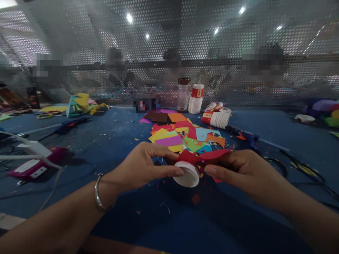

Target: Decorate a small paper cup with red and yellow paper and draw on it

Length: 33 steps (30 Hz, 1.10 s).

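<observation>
My left hand (148, 164) grips a white paper cup (186, 176), thumb at its rim and fingers behind. The cup is tilted, its open mouth toward me. Red paper (212, 155) lies against the far side of the cup and stretches to the right. My right hand (238, 169) pinches that paper between thumb and fingers, close beside the cup. How the paper meets the cup is partly hidden by my fingers. Just beyond both hands spreads a pile of coloured paper pieces (169, 140).
A stack of cups (196, 100) stands by a lidded glass jar (183, 95); another stack (217, 118) lies sideways. Glue guns rest right (249, 138) and left (71, 125). A magenta power strip (39, 164) with cables sits left. A perforated metal screen (148, 46) rises behind.
</observation>
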Available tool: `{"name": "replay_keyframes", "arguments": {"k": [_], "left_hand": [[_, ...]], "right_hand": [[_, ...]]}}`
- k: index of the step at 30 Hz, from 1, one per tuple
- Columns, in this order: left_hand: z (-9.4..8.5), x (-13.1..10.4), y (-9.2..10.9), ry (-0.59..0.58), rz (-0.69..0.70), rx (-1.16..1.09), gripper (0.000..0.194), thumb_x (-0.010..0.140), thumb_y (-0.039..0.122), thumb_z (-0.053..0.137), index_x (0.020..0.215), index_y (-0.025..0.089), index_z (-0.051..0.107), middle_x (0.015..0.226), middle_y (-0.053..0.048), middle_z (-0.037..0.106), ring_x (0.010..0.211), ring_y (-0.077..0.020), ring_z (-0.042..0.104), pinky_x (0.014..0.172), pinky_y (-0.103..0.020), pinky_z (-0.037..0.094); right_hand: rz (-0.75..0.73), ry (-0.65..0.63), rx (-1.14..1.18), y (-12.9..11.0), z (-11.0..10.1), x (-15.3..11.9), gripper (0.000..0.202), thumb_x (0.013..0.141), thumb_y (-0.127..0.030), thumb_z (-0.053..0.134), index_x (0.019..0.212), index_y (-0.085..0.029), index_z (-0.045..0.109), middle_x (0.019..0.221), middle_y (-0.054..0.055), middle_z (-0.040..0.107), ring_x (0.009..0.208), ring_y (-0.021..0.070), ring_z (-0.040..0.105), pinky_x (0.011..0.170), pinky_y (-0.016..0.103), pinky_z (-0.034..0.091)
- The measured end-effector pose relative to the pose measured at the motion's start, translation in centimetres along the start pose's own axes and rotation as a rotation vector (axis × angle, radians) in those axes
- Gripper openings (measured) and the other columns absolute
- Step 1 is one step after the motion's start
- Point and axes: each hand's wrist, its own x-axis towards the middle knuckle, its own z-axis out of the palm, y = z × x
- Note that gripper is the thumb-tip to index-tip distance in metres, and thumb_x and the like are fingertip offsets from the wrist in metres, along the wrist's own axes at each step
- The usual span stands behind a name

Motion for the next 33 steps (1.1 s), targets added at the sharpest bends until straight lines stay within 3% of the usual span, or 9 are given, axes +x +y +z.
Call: {"name": "replay_keyframes", "arguments": {"k": [7, 15, 26, 29, 33], "left_hand": [[0.37, -0.11, -0.26, 0.027, 0.064, 0.019, 0.012, 0.075, 0.027, 0.088, 0.087, 0.024, 0.084, 0.086, 0.0, 0.083, 0.079, -0.0158, 0.072, 0.074, -0.024, 0.055], [0.43, -0.17, 0.11, 0.035, 0.044, 0.039, 0.01, 0.076, 0.026, 0.086, 0.085, 0.022, 0.084, 0.085, -0.001, 0.082, 0.078, -0.0163, 0.071, 0.074, -0.025, 0.055], [0.38, -0.17, 0.13, 0.017, -0.033, 0.003, 0.012, 0.076, 0.029, 0.086, 0.076, 0.019, 0.079, 0.072, 0.002, 0.073, 0.069, -0.0123, 0.062, 0.064, -0.022, 0.048], [0.19, -0.17, -0.24, -0.034, -0.091, -0.044, 0.025, 0.074, 0.033, 0.087, 0.095, 0.021, 0.08, 0.081, 0.001, 0.074, 0.075, -0.0144, 0.064, 0.068, -0.024, 0.049], [-0.04, 0.0, -0.55, -0.121, -0.115, -0.079, 0.02, 0.075, 0.031, 0.085, 0.087, 0.018, 0.076, 0.083, 0.0, 0.073, 0.077, -0.0137, 0.063, 0.07, -0.024, 0.05]], "right_hand": [[-0.001, 0.018, -0.054, 0.16, 0.05, -0.01, 0.035, 0.087, -0.058, 0.072, 0.099, -0.028, 0.085, 0.088, 0.001, 0.084, 0.084, 0.0229, 0.076, 0.077, 0.031, 0.059], [-0.007, 0.025, -0.067, 0.16, 0.18, -0.04, 0.04, 0.086, -0.061, 0.071, 0.099, -0.027, 0.086, 0.082, 0.003, 0.083, 0.08, 0.024, 0.075, 0.079, 0.034, 0.061], [-0.055, 0.072, -0.131, 0.22, 0.27, -0.05, 0.034, 0.089, -0.058, 0.07, 0.084, -0.028, 0.084, 0.075, 0.0, 0.079, 0.07, 0.0173, 0.068, 0.062, 0.025, 0.052], [-0.06, 0.093, -0.148, 0.17, 0.18, -0.09, 0.036, 0.089, -0.059, 0.069, 0.08, -0.027, 0.082, 0.072, 0.0, 0.077, 0.068, 0.0162, 0.067, 0.061, 0.025, 0.051], [-0.051, 0.093, -0.154, 0.16, 0.05, -0.08, 0.037, 0.09, -0.058, 0.068, 0.081, -0.025, 0.082, 0.078, 0.001, 0.079, 0.072, 0.0174, 0.069, 0.065, 0.026, 0.053]]}}
